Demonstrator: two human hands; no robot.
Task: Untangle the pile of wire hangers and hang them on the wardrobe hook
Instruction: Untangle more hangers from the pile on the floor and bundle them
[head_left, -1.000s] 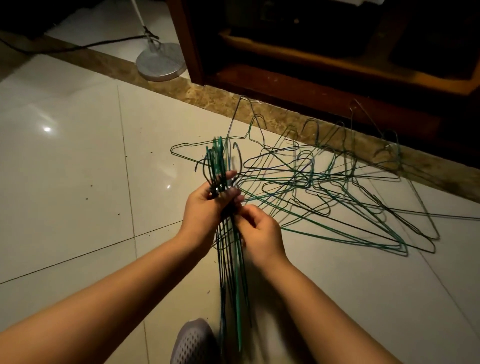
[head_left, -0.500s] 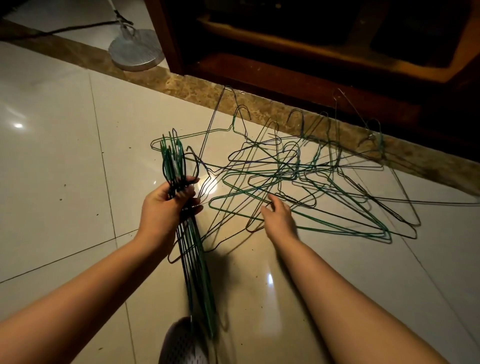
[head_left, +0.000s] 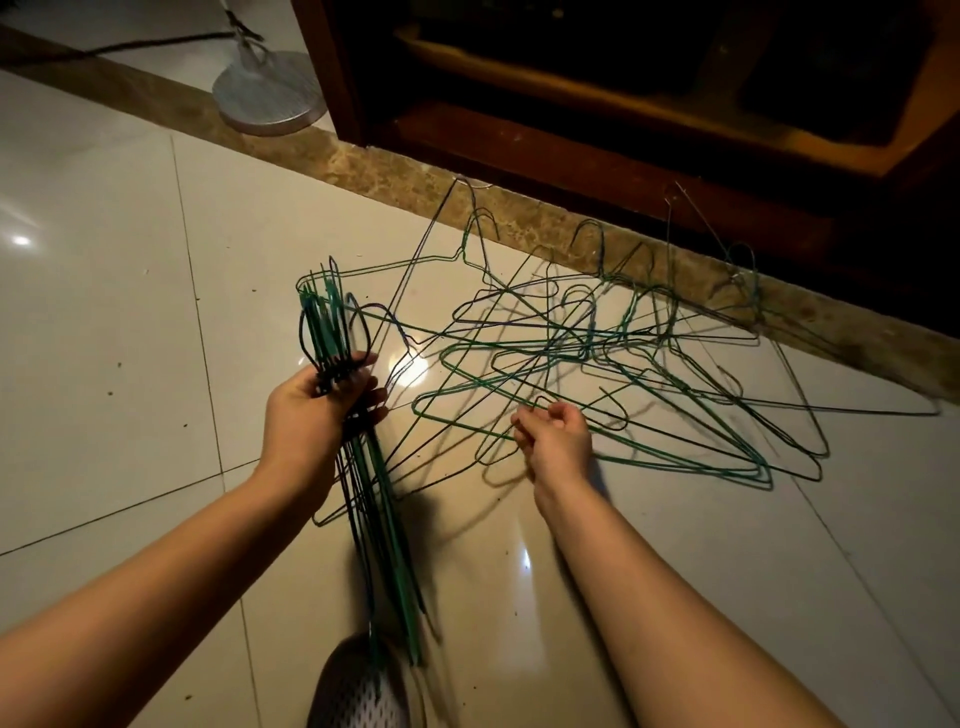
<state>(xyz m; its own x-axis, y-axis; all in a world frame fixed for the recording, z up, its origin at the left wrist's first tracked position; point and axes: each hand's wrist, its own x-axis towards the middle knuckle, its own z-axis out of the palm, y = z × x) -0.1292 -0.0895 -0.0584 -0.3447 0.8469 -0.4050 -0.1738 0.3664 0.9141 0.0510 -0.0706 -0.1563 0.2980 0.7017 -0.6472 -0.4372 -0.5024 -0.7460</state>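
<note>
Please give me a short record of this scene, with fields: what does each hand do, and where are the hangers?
left hand: grips the bundle of hangers near the necks, hooks up
right hand: fingers curled round a wire at the near edge of the tangled pile
tangled pile: lies on the tiled floor, before the wooden wardrobe
hung on hook: nothing visible; no hook in view
also there: round stand base, shoe

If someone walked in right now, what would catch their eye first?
The tangle of wire hangers sprawled on the pale floor tiles before the wooden wardrobe. Then the left hand gripping a bundle of hangers left of it, and the right hand pinching a wire at the tangle's near edge.
</note>
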